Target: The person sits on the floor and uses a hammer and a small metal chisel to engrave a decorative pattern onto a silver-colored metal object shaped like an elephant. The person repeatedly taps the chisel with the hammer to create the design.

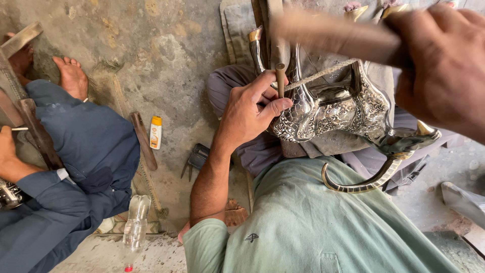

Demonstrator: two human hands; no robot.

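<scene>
An ornate silver metal vessel point(333, 108) with embossed pattern and a curved striped horn-like handle point(364, 183) lies across my lap. My left hand point(250, 111) pinches a short wooden-topped punch point(280, 78) upright against the vessel's patterned side. My right hand point(444, 65), raised at the upper right, grips a blurred wooden-handled tool point(333, 33) held above the punch. A cord point(323, 73) runs across the vessel's top.
A co-worker in blue clothes point(76, 167) sits at the left, barefoot, holding a long tool point(35, 129). On the concrete floor lie a white bottle with orange cap point(155, 132), a clear plastic bottle point(135, 225), dark pliers point(194, 159) and a wooden stick point(144, 140).
</scene>
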